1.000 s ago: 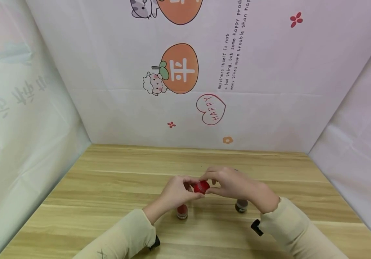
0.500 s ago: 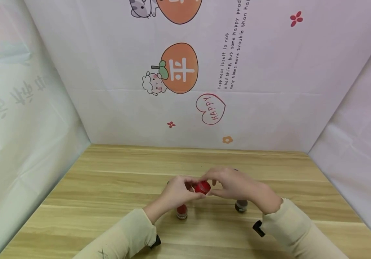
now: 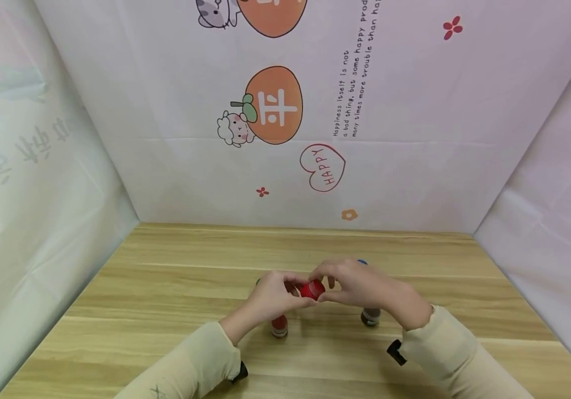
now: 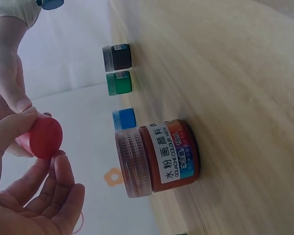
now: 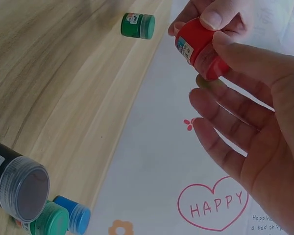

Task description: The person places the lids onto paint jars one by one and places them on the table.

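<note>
Both hands hold a small red paint jar (image 3: 312,289) above the table. My left hand (image 3: 273,296) grips the jar's body from the left, thumb nearest the camera. From the right, my right hand (image 3: 357,284) pinches the lid end between thumb and index finger. The right wrist view shows the red jar (image 5: 193,41) tilted, its label facing left and its lid towards my right hand (image 5: 264,112). That hand's other fingers are spread apart from the jar. In the left wrist view, the round red end (image 4: 46,137) lies between the thumb and fingers of my left hand (image 4: 34,200).
A brownish-red gouache jar (image 4: 169,156) stands on the table below my left hand. A dark jar (image 3: 371,316) stands under my right wrist. Behind the hands are a blue jar (image 4: 124,119) and green jars (image 4: 120,82) (image 5: 137,26). A printed white cloth (image 3: 190,177) hangs behind the table.
The red jar has shifted slightly right and turned a little. My right fingers have moved slightly around its lid end. The left hand has hardly moved, and the standing jars stay put.
</note>
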`<control>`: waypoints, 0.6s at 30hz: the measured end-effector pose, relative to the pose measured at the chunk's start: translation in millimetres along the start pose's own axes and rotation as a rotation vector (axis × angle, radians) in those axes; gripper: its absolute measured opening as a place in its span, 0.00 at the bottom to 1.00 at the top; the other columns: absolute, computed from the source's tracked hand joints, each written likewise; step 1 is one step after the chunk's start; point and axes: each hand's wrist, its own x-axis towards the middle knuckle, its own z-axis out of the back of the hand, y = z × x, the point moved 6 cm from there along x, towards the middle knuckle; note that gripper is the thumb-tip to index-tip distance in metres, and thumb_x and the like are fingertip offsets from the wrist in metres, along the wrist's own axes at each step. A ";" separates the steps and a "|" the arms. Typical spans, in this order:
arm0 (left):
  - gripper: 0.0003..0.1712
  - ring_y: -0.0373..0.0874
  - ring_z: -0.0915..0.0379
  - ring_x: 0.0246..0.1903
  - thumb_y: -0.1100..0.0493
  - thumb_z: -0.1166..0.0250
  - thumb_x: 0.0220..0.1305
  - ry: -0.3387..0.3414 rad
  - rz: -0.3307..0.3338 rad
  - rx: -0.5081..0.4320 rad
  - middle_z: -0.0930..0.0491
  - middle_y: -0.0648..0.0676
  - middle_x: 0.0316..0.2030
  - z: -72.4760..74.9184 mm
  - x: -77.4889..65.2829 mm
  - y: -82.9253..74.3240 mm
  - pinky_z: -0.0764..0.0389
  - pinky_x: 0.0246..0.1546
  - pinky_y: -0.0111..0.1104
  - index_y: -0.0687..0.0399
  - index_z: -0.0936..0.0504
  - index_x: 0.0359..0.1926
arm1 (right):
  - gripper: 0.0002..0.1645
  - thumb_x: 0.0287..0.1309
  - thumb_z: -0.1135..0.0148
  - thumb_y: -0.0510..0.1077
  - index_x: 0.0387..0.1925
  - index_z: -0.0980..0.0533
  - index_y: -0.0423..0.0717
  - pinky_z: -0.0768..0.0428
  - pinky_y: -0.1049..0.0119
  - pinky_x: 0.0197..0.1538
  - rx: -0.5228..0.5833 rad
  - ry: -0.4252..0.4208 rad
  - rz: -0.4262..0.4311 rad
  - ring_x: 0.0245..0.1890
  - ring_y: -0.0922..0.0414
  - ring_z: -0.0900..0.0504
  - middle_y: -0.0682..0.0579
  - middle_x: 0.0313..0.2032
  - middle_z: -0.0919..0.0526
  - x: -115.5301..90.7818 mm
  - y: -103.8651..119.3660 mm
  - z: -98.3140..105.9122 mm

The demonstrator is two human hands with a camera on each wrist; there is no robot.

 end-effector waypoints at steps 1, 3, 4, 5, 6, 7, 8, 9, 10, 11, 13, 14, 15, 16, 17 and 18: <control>0.17 0.40 0.25 0.29 0.54 0.20 0.56 0.000 0.001 0.004 0.18 0.43 0.29 0.0 0.0 -0.2 0.24 0.26 0.28 0.52 0.10 0.45 | 0.15 0.62 0.26 0.43 0.49 0.16 0.44 0.19 0.68 0.38 0.001 -0.008 0.009 0.35 0.62 0.20 0.55 0.44 0.14 0.1 0.0 0.1; 0.16 0.40 0.25 0.29 0.53 0.20 0.56 -0.001 -0.001 0.010 0.18 0.43 0.29 -0.3 0.6 -0.1 0.24 0.26 0.28 0.52 0.10 0.45 | 0.12 0.64 0.28 0.45 0.46 0.15 0.44 0.20 0.69 0.37 0.001 -0.021 0.013 0.34 0.62 0.20 0.56 0.41 0.14 0.2 -0.4 0.1; 0.17 0.39 0.25 0.29 0.53 0.20 0.56 -0.002 -0.001 0.013 0.18 0.43 0.29 -0.5 0.7 -0.1 0.24 0.26 0.28 0.52 0.10 0.45 | 0.12 0.65 0.28 0.46 0.45 0.15 0.44 0.20 0.70 0.37 -0.004 -0.025 0.005 0.35 0.61 0.19 0.56 0.41 0.14 -0.1 -1.0 0.0; 0.17 0.39 0.25 0.29 0.53 0.20 0.56 -0.004 -0.004 0.013 0.18 0.43 0.29 -0.6 0.9 -0.1 0.23 0.26 0.28 0.53 0.10 0.45 | 0.14 0.65 0.28 0.47 0.47 0.15 0.43 0.19 0.69 0.38 -0.012 -0.026 -0.009 0.36 0.60 0.18 0.55 0.42 0.14 -0.7 -1.8 -0.1; 0.17 0.39 0.25 0.30 0.53 0.20 0.56 -0.007 -0.005 0.018 0.18 0.43 0.29 -0.7 1.0 0.0 0.23 0.27 0.28 0.53 0.11 0.45 | 0.16 0.64 0.28 0.47 0.49 0.16 0.42 0.18 0.68 0.39 -0.014 -0.024 -0.023 0.38 0.59 0.17 0.54 0.44 0.13 -1.4 -2.6 -0.3; 0.17 0.39 0.25 0.30 0.53 0.20 0.56 -0.011 -0.006 0.021 0.18 0.43 0.29 -0.4 0.8 0.2 0.23 0.27 0.28 0.53 0.11 0.45 | 0.18 0.64 0.27 0.47 0.51 0.16 0.42 0.18 0.67 0.41 -0.018 -0.021 -0.031 0.39 0.58 0.16 0.53 0.45 0.13 -1.7 -3.0 -0.6; 0.17 0.39 0.25 0.30 0.53 0.20 0.56 -0.011 -0.005 0.022 0.18 0.43 0.29 -0.4 0.7 0.5 0.23 0.27 0.28 0.53 0.11 0.45 | 0.19 0.63 0.27 0.47 0.52 0.17 0.42 0.17 0.65 0.42 -0.021 -0.019 -0.034 0.41 0.58 0.16 0.52 0.47 0.13 -2.0 -3.1 -0.8; 0.17 0.39 0.25 0.30 0.53 0.20 0.56 -0.013 -0.003 0.022 0.18 0.43 0.29 -0.2 0.6 0.7 0.23 0.27 0.28 0.53 0.11 0.45 | 0.20 0.63 0.26 0.45 0.53 0.17 0.42 0.17 0.64 0.44 -0.021 -0.016 -0.033 0.42 0.57 0.16 0.52 0.48 0.14 -2.1 -2.9 -1.0; 0.17 0.39 0.25 0.30 0.53 0.20 0.56 -0.014 -0.001 0.020 0.18 0.43 0.29 0.1 0.4 0.7 0.23 0.27 0.28 0.54 0.11 0.45 | 0.21 0.62 0.26 0.45 0.54 0.18 0.42 0.17 0.64 0.44 -0.020 -0.013 -0.030 0.42 0.56 0.16 0.53 0.49 0.14 -2.3 -2.8 -1.3; 0.17 0.39 0.24 0.30 0.53 0.20 0.56 -0.016 0.000 0.019 0.18 0.43 0.29 0.3 0.3 0.8 0.23 0.27 0.29 0.54 0.11 0.44 | 0.21 0.61 0.26 0.44 0.54 0.18 0.42 0.17 0.63 0.45 -0.017 -0.011 -0.022 0.42 0.57 0.17 0.53 0.49 0.14 -2.3 -2.4 -1.5; 0.17 0.39 0.24 0.30 0.53 0.20 0.56 -0.017 0.006 0.016 0.18 0.43 0.29 0.8 -0.1 1.2 0.23 0.27 0.29 0.53 0.11 0.45 | 0.17 0.63 0.27 0.44 0.51 0.17 0.44 0.17 0.64 0.44 -0.007 -0.009 -0.010 0.41 0.58 0.18 0.56 0.46 0.15 -1.4 -1.5 -1.7; 0.17 0.39 0.24 0.30 0.52 0.20 0.56 -0.018 0.007 0.013 0.18 0.43 0.29 1.1 -0.2 1.1 0.23 0.26 0.29 0.52 0.11 0.45 | 0.15 0.64 0.28 0.45 0.50 0.17 0.45 0.18 0.66 0.42 -0.001 -0.007 -0.013 0.39 0.60 0.18 0.57 0.44 0.15 -1.2 -1.5 -1.9; 0.17 0.39 0.24 0.30 0.53 0.20 0.56 -0.018 0.004 0.013 0.18 0.43 0.29 1.4 -0.4 0.7 0.23 0.27 0.29 0.52 0.10 0.44 | 0.14 0.66 0.29 0.47 0.48 0.17 0.45 0.18 0.67 0.41 0.005 -0.005 -0.026 0.38 0.61 0.18 0.57 0.43 0.15 -1.0 -2.2 -2.1; 0.17 0.39 0.24 0.30 0.52 0.20 0.56 -0.017 0.000 0.016 0.18 0.43 0.29 1.5 -0.5 0.6 0.23 0.26 0.29 0.52 0.10 0.44 | 0.13 0.67 0.31 0.50 0.47 0.16 0.46 0.18 0.67 0.39 0.007 -0.001 -0.042 0.37 0.62 0.19 0.58 0.42 0.15 -0.7 -3.0 -2.4; 0.17 0.39 0.24 0.30 0.52 0.20 0.56 -0.016 -0.002 0.015 0.18 0.43 0.29 1.5 -0.5 0.6 0.23 0.26 0.29 0.52 0.10 0.44 | 0.15 0.67 0.31 0.52 0.47 0.16 0.46 0.18 0.67 0.39 0.008 0.000 -0.059 0.37 0.62 0.18 0.58 0.42 0.15 -0.7 -3.7 -2.5; 0.17 0.39 0.24 0.29 0.53 0.20 0.56 -0.016 -0.007 0.014 0.18 0.43 0.29 1.5 -0.5 0.6 0.23 0.27 0.29 0.53 0.10 0.45 | 0.17 0.67 0.32 0.53 0.48 0.16 0.46 0.18 0.67 0.39 0.010 0.003 -0.074 0.38 0.61 0.18 0.57 0.43 0.15 -0.7 -4.2 -2.6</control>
